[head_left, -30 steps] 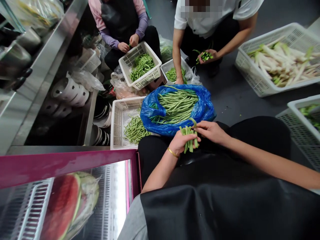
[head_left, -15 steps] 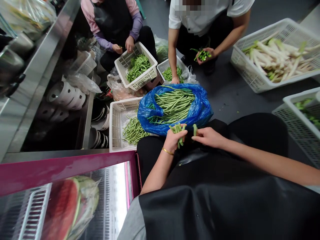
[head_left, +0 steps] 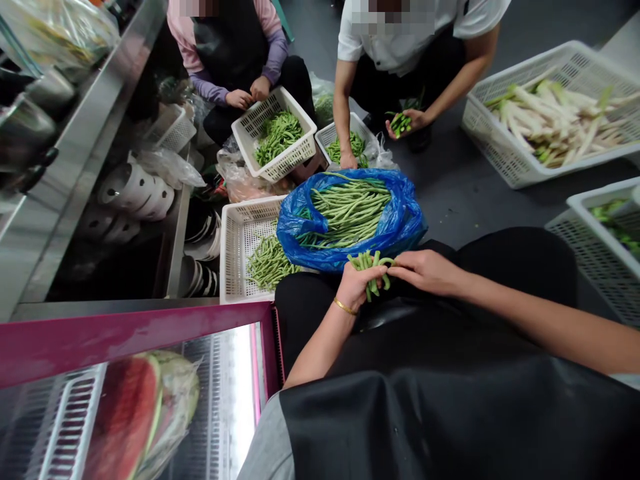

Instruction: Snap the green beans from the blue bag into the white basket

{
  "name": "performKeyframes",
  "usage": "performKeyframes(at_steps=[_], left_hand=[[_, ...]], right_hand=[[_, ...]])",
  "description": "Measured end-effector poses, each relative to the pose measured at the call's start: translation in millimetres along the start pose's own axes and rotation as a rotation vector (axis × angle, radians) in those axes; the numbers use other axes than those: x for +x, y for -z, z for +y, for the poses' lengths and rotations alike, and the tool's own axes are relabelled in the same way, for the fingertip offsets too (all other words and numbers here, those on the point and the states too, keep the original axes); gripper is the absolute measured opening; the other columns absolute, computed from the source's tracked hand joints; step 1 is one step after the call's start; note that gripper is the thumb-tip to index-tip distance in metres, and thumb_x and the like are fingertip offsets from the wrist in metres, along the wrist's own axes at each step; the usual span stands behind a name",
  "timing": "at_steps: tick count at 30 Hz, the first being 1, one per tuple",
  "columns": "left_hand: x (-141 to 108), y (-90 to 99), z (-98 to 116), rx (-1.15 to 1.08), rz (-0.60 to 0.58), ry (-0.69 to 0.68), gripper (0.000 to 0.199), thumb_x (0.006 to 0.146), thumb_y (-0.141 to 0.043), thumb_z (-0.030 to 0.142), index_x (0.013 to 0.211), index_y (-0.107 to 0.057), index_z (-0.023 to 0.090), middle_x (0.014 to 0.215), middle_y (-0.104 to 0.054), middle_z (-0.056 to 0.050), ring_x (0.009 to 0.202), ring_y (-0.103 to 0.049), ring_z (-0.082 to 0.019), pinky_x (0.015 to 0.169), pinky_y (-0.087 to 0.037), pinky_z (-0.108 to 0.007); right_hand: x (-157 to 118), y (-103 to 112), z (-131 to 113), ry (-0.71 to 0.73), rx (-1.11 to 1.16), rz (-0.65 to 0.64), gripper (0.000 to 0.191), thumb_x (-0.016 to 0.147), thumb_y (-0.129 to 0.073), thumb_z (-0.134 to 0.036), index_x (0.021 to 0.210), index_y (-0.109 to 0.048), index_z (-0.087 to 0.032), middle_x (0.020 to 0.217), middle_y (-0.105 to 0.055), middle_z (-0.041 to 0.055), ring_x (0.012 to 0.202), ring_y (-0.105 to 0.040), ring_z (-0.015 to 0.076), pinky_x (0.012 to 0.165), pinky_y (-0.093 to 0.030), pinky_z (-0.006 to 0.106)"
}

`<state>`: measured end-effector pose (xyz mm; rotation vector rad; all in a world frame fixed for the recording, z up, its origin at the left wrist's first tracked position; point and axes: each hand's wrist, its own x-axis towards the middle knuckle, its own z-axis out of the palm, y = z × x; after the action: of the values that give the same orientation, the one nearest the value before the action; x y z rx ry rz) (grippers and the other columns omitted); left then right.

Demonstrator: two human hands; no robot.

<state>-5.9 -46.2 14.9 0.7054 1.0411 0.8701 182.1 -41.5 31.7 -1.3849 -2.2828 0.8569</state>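
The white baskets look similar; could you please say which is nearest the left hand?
The basket directly left of the blue bag, holding bean pieces; others are farther off.

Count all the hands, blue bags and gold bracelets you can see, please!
Hands: 6 (the wearer's left hand and right hand, plus the two co-workers' four hands)
Blue bags, holding green beans: 1
Gold bracelets: 1
Total: 8
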Motion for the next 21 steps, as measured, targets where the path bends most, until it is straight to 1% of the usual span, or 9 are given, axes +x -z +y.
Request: performKeyframes(at_steps=[2, 5, 8, 10, 13, 15, 17, 18, 21], left_hand=[[-1, 5.2, 3, 0.071, -0.001, -0.025, 0.034, 0.054, -0.082, 0.034, 0.065, -0.058, 0.012, 0.05, -0.052, 0.004, 0.041, -0.045, -0.006, 0.043, -0.036, -0.021], [-6, 17.8, 12, 0.286, -0.221, 0.088, 0.036, 0.053, -0.083, 0.034, 0.067, -0.06, 0.011, 0.054, -0.055, 0.002, 0.043, -0.047, -0.006, 0.043, -0.035, -0.02], [-9, 22.6, 19, 0.354, -0.476, 0.225, 0.039, 0.051, -0.085, 0.032, 0.07, -0.061, 0.01, 0.058, -0.057, 0.001, 0.046, -0.049, -0.007, 0.046, -0.037, -0.021], [-8, 19.4, 17, 0.296, -0.504, 0.23, 0.04, 0.048, -0.086, 0.031, 0.07, -0.06, 0.01, 0.058, -0.056, 0.001, 0.046, -0.048, -0.006, 0.047, -0.038, -0.021], [0, 16.1, 9, 0.084, -0.429, 0.2, 0.04, 0.047, -0.085, 0.031, 0.07, -0.059, 0.01, 0.058, -0.055, 0.001, 0.045, -0.048, -0.007, 0.046, -0.037, -0.022], [6, 21.4, 6, -0.138, -0.363, 0.149, 0.039, 0.05, -0.082, 0.033, 0.072, -0.058, 0.012, 0.063, -0.058, -0.001, 0.049, -0.051, -0.009, 0.047, -0.039, -0.022], [12, 31.5, 6, -0.329, -0.298, 0.097, 0.035, 0.053, -0.077, 0.033, 0.075, -0.058, 0.013, 0.073, -0.063, -0.005, 0.057, -0.057, -0.013, 0.05, -0.043, -0.023], [14, 36.8, 7, -0.394, -0.26, 0.086, 0.033, 0.053, -0.075, 0.032, 0.075, -0.058, 0.014, 0.077, -0.065, -0.007, 0.061, -0.06, -0.015, 0.052, -0.044, -0.023], [19, 46.0, 8, -0.47, -0.126, 0.127, 0.031, 0.055, -0.071, 0.025, 0.079, -0.056, 0.015, 0.078, -0.066, -0.006, 0.066, -0.064, -0.018, 0.057, -0.047, -0.026]], right_hand=[[-1, -10, 4, 0.126, -0.039, -0.05, 0.041, 0.096, -0.034, -0.038, 0.069, -0.057, -0.018, 0.067, -0.061, 0.0059, 0.061, -0.055, 0.0155, 0.06, -0.036, 0.027], [-6, -10, 1, 0.405, -0.084, -0.218, 0.039, 0.098, -0.034, -0.034, 0.069, -0.055, -0.018, 0.062, -0.057, 0.0037, 0.054, -0.049, 0.0134, 0.055, -0.033, 0.027], [-11, 15, -20, 0.69, -0.024, -0.301, 0.035, 0.098, -0.034, -0.028, 0.071, -0.055, -0.018, 0.062, -0.056, 0.0026, 0.052, -0.046, 0.0123, 0.053, -0.031, 0.027], [-10, 37, -38, 0.765, 0.087, -0.216, 0.032, 0.098, -0.035, -0.024, 0.075, -0.056, -0.017, 0.066, -0.058, 0.0043, 0.058, -0.049, 0.0131, 0.056, -0.034, 0.027], [-2, 58, -44, 0.658, 0.311, -0.192, 0.031, 0.097, -0.036, -0.025, 0.084, -0.062, -0.015, 0.073, -0.063, 0.0073, 0.071, -0.057, 0.0139, 0.065, -0.041, 0.025], [7, 60, -27, 0.483, 0.33, -0.41, 0.029, 0.096, -0.041, -0.03, 0.091, -0.066, -0.016, 0.075, -0.065, 0.0057, 0.069, -0.06, 0.0132, 0.063, -0.043, 0.023], [21, 55, 1, 0.274, 0.143, -0.652, 0.026, 0.087, -0.056, -0.037, 0.099, -0.068, -0.018, 0.073, -0.067, 0.0033, 0.064, -0.061, 0.0146, 0.057, -0.042, 0.024], [31, 51, 16, 0.185, 0.012, -0.698, 0.029, 0.082, -0.061, -0.039, 0.103, -0.069, -0.02, 0.076, -0.069, 0.0033, 0.065, -0.063, 0.0165, 0.057, -0.042, 0.024], [81, 35, 51, 0.02, -0.308, -0.454, 0.029, 0.088, -0.051, -0.038, 0.106, -0.068, -0.023, 0.098, -0.07, 0.0072, 0.087, -0.065, 0.0227, 0.069, -0.045, 0.028]])
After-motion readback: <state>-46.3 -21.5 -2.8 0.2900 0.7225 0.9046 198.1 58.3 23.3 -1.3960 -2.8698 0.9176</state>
